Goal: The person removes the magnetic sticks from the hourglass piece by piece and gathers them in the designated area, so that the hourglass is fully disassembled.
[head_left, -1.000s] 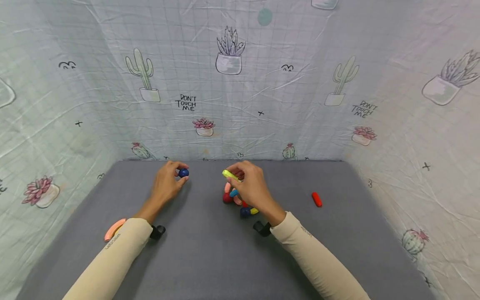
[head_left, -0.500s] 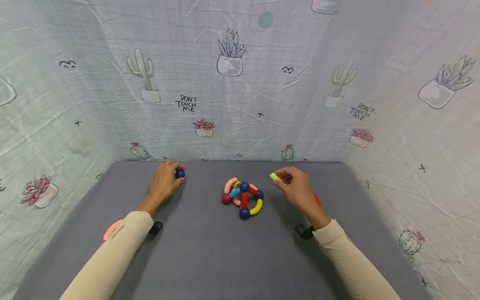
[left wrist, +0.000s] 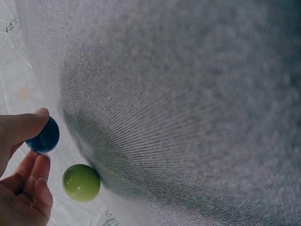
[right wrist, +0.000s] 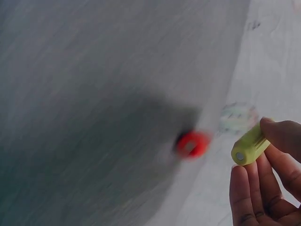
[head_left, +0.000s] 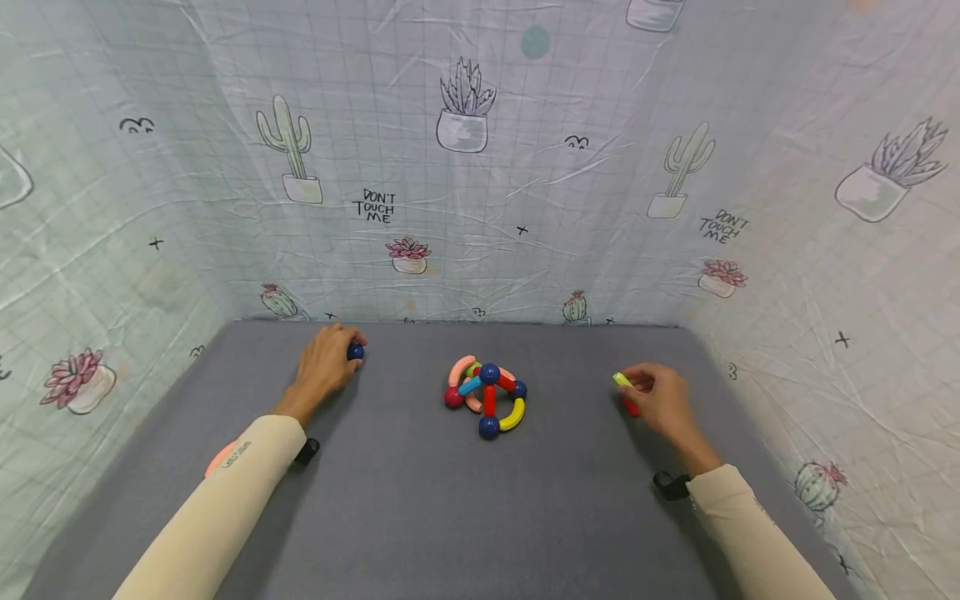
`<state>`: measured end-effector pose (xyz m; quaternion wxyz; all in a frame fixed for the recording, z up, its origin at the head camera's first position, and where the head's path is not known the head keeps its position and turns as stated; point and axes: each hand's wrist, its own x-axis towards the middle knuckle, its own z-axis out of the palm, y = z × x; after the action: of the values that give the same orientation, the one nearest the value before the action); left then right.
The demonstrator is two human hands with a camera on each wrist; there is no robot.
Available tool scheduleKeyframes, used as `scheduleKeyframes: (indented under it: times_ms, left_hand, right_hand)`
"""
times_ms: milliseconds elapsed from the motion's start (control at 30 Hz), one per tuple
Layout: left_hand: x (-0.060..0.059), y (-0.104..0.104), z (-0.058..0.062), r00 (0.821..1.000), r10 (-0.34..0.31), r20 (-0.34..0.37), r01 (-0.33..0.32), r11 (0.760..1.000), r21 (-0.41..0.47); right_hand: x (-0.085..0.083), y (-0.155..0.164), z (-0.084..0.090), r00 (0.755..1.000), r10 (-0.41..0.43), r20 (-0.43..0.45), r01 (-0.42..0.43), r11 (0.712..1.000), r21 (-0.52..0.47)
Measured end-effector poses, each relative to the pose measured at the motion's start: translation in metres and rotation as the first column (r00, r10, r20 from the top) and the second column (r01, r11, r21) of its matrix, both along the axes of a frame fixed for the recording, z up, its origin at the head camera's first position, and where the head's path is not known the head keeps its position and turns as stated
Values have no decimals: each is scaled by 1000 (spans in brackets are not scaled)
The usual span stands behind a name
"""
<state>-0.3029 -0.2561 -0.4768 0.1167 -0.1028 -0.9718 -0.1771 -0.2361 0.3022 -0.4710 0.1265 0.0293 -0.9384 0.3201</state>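
Rightward from the toy cluster (head_left: 486, 395) went the right hand (head_left: 660, 400), pinching a green stick (head_left: 622, 380) above a red stick (head_left: 632, 408); left hand (head_left: 324, 367) pinches a blue ball (head_left: 356, 352). Both pieces look light, stiff, smooth; best pinched mid-length.

A grey felt-like table top (head_left: 420, 517) sits here. Wrinkled cloth walls (head_left: 480, 192) printed with cacti close three edges; lighting seems even, perhaps overhead.

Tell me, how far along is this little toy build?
A small cluster of coloured sticks and balls already stands joined mid-mat. In hand: the left hand grips a blue ball, and the right hand pinches a yellow-green stick. Loose pieces remain: a green ball, a red stick and a pink curved piece.
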Motion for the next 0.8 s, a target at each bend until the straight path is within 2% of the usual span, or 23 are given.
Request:
scheduleKeyframes:
  times_ms: [233,500,700,800]
  left_hand:
    - [-2,1,-1,1000,-3,21,3,1000,-20]
    - [-5,-2,-5,999,1,48,0,999,-35]
    - [-6,-5,-8,999,8,51,-6,999,-31]
    - [-5,-5,-7,999,-2,32,3,1000,-29]
  right_hand:
    - [2,33,-12,996,-42,78,37,998,58]
    - [3,55,-20,984,-59,170,39,992,122]
    - [4,56,-20,983,-66,172,41,989,145]
    - [6,50,-17,989,-71,130,50,986,160]
